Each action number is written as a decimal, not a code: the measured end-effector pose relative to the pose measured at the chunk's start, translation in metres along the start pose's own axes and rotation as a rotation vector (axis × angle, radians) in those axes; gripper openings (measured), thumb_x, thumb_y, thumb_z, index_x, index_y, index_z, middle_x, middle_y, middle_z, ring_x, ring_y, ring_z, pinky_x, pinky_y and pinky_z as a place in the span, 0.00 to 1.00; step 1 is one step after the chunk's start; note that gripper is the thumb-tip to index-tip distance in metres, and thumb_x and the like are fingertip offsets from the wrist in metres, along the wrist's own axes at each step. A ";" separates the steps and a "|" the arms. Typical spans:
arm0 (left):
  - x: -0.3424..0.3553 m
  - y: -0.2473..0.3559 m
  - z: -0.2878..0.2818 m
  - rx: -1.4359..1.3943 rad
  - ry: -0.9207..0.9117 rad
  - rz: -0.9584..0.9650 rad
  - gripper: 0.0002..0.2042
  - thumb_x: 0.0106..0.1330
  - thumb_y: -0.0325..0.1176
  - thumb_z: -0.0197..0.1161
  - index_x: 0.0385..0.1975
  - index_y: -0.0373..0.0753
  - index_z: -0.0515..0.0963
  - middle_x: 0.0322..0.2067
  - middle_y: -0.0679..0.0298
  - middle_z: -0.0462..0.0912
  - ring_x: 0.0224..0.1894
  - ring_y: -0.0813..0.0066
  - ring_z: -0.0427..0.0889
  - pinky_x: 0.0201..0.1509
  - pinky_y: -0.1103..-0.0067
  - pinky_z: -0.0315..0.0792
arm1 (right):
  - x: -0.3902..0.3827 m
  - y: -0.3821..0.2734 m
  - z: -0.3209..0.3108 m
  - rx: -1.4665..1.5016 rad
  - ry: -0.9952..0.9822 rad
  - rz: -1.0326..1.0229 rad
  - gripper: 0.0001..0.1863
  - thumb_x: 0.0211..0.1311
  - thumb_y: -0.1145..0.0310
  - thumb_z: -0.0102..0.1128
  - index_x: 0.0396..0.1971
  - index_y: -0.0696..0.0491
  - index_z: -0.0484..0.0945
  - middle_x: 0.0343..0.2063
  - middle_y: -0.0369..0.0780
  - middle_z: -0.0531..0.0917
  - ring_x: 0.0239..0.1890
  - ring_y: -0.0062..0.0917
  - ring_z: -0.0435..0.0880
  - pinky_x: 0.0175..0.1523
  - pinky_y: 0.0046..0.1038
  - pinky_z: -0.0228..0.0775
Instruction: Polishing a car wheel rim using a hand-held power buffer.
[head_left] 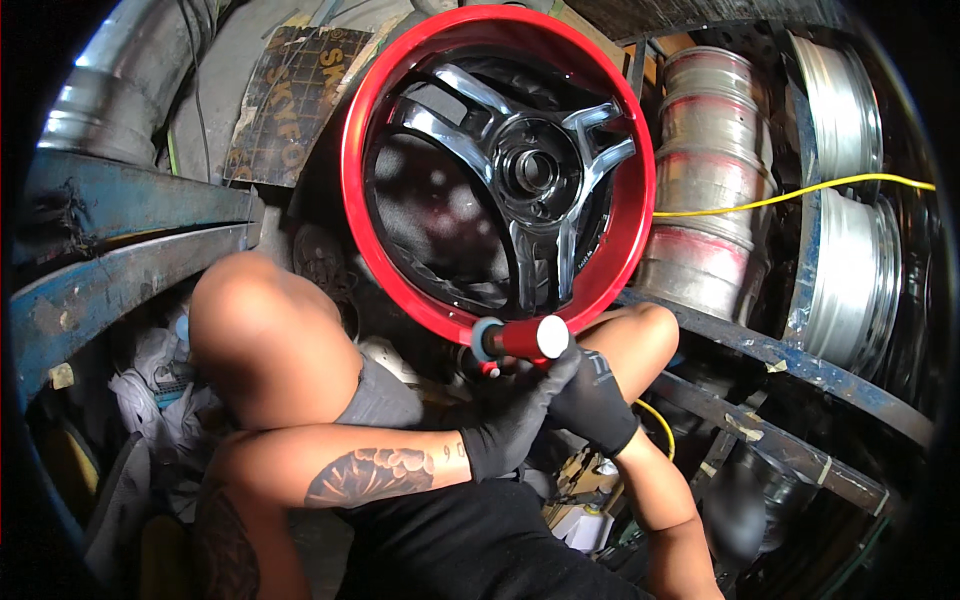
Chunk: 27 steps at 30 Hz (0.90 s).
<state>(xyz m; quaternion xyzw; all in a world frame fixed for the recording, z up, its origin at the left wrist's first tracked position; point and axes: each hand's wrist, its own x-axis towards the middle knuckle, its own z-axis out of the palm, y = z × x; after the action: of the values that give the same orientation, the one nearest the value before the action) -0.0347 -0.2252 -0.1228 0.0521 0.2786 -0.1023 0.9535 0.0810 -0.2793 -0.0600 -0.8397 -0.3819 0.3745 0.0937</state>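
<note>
In front of my lap, a small red air sander (pixel 528 338) with a round grey-blue pad (pixel 485 340) is held up against the lower rim of a wheel. Both my hands wear black gloves. My right hand (pixel 592 402) is closed around the sander's body, and my left hand (pixel 512 425) is closed on it from the left; the fingers partly hide each other. The wheel (pixel 372 235) has a glossy red outer rim and black and chrome spokes around a dark hub (pixel 535 172). Whether the pad touches the rim, I cannot tell.
Bare silver wheel barrels (pixel 710 180) stand stacked to the right, beside more rims (pixel 850 270) on a blue metal rack (pixel 800 360). A yellow hose (pixel 790 200) crosses there. Blue steel beams (pixel 130 200) run at the left; a printed board (pixel 290 105) lies behind.
</note>
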 end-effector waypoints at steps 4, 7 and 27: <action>-0.009 0.009 -0.002 -0.112 0.186 0.278 0.27 0.75 0.49 0.66 0.69 0.44 0.71 0.64 0.66 0.75 0.66 0.75 0.73 0.73 0.71 0.66 | 0.015 -0.012 0.019 -0.026 0.072 -0.083 0.21 0.67 0.66 0.66 0.55 0.59 0.76 0.32 0.53 0.87 0.35 0.52 0.89 0.37 0.47 0.79; -0.018 0.018 -0.003 0.046 0.246 0.425 0.27 0.77 0.53 0.63 0.63 0.37 0.74 0.55 0.63 0.80 0.58 0.73 0.80 0.65 0.72 0.74 | 0.024 -0.021 0.027 0.050 0.164 -0.190 0.26 0.66 0.66 0.66 0.62 0.58 0.74 0.35 0.54 0.87 0.35 0.52 0.88 0.38 0.47 0.80; -0.020 -0.001 -0.019 0.018 0.196 0.345 0.26 0.79 0.43 0.59 0.71 0.35 0.68 0.66 0.62 0.73 0.68 0.70 0.71 0.76 0.71 0.64 | 0.003 -0.035 0.039 0.112 0.289 -0.062 0.29 0.67 0.69 0.62 0.69 0.53 0.75 0.52 0.53 0.87 0.50 0.48 0.90 0.52 0.42 0.82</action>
<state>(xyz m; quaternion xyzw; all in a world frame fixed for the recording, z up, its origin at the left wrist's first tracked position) -0.0615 -0.2198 -0.1282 0.1175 0.3562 0.0657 0.9247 0.0354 -0.2585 -0.0732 -0.8661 -0.3688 0.2674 0.2057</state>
